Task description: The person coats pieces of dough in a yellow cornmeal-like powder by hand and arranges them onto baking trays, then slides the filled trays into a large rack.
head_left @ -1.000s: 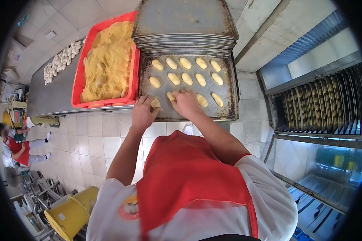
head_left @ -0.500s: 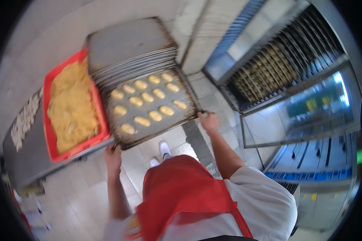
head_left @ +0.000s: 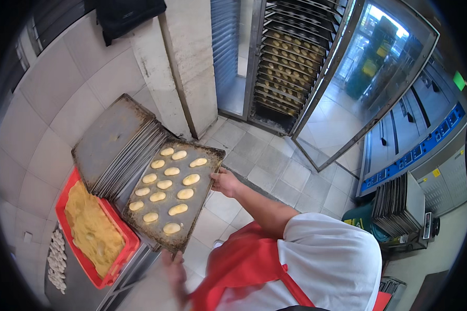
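A dark, worn baking tray [head_left: 135,220] carries several rows of pale yellow oval dough pieces [head_left: 178,209]. My right hand [head_left: 226,182] grips its right edge, fingers closed round the rim. At the near corner my left hand [head_left: 174,264] holds the same tray; it is slightly blurred, with its fingertips at the rim. Close beyond the tray stands a tall stack of empty baking trays [head_left: 114,137]. To the left of it, a red plastic tub [head_left: 134,243] is full of yellow dough or batter [head_left: 91,223].
A metal table [head_left: 78,282] bears small white pieces [head_left: 57,262] beside the tub. Ahead stands a tall rack cabinet [head_left: 290,67] of loaded trays, its glass door [head_left: 342,111] swung open. Ovens [head_left: 415,135] and another tray stack [head_left: 397,202] are at the right.
My view has swung right, bringing the cabinet to the upper middle. The tray, still in both hands, now appears turned, with its right edge towards the cabinet.
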`<state>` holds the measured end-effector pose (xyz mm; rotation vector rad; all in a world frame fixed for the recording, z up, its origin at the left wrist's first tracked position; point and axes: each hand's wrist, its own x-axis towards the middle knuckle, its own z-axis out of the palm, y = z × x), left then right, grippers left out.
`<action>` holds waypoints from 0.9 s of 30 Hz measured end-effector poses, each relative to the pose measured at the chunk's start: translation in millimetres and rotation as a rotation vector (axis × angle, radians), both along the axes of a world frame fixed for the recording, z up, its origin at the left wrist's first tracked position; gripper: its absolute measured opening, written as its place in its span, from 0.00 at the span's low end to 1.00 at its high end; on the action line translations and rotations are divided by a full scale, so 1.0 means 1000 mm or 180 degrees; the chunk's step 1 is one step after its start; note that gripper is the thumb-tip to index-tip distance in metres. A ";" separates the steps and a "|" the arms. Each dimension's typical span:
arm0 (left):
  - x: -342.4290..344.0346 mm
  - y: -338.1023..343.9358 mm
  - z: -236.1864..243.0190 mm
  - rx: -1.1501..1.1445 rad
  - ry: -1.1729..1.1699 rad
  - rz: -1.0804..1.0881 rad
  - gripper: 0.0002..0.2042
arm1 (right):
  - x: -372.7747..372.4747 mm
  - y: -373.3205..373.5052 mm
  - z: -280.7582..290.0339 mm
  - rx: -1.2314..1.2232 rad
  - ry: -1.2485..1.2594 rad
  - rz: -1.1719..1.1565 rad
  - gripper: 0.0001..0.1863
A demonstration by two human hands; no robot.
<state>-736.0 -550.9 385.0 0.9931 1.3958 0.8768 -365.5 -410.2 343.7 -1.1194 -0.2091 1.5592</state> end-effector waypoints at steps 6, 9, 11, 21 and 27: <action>0.100 -0.023 -0.004 0.0480 -0.0330 0.0022 0.24 | 0.103 -0.024 0.021 0.0556 0.0177 -0.0087 0.16; 0.180 -0.009 0.020 0.0745 -0.0384 -0.0336 0.22 | 0.184 -0.043 0.034 0.1183 0.0497 0.0203 0.13; 0.221 0.008 0.015 0.0773 -0.0341 -0.0521 0.21 | 0.225 -0.053 0.061 0.1009 0.0476 0.0151 0.11; 0.428 0.137 -0.092 0.1042 0.0014 -0.1758 0.17 | 0.424 -0.085 -0.026 -0.0168 0.0068 -0.0980 0.14; 0.524 0.259 -0.262 0.1146 0.0626 -0.2533 0.15 | 0.486 -0.063 -0.201 -0.0839 0.0388 -0.1712 0.13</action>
